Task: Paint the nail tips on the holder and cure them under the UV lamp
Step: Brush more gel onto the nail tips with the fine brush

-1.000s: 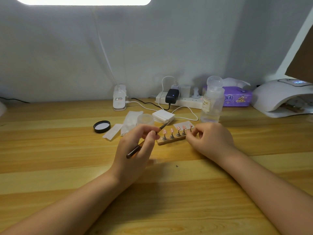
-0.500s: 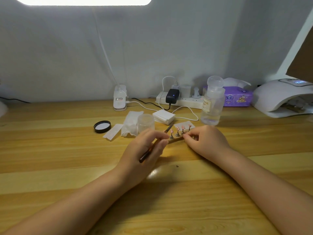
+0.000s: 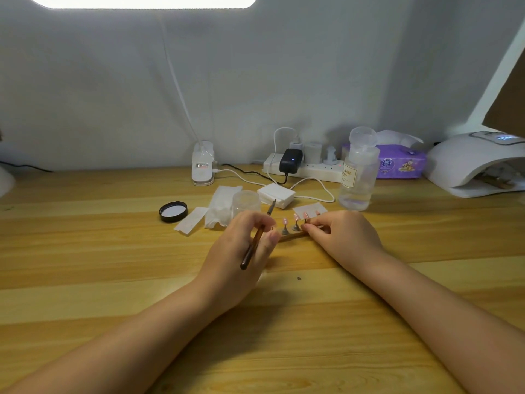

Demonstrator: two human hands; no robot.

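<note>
Nail-tip holder (image 3: pixel 292 236) between both hands, right hand (image 3: pixel 345 234) pinching its end, left hand (image 3: pixel 241 245) gripping brush (image 3: pixel 257 237).

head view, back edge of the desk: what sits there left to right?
White clip-on lamp base → power strip with black adapter → clear bottle → purple tissue pack → UV lamp.
</note>
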